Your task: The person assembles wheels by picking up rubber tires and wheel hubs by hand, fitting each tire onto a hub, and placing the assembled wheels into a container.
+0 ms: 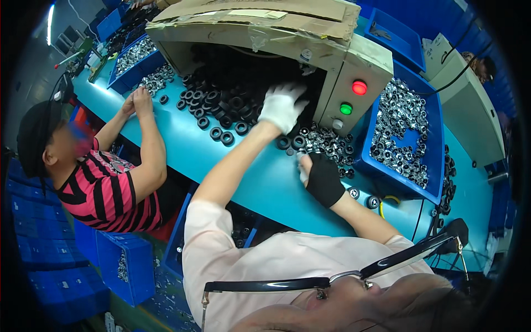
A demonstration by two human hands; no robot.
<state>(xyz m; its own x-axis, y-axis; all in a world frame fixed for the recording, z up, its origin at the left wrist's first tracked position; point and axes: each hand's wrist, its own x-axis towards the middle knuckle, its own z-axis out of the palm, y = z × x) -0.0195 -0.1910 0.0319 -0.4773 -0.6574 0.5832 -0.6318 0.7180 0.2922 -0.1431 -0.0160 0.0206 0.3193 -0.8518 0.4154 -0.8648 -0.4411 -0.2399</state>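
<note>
Black rings (229, 113) — under left hand (282, 107) fingers (293, 91).

The left arm was stretched far forward, almost straight, bare from the short sleeve to the wrist. The left hand (282, 107) wore a white glove, fingers spread and pointing forward. The right arm was bent — the right hand (322, 178), in a black fingerless glove, was curled into a loose fist.

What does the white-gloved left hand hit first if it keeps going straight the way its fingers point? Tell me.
Most likely the heap of black rubber rings inside the dark opening of the cardboard-topped machine; the left hand points into it. Depth in there is unclear.
</note>
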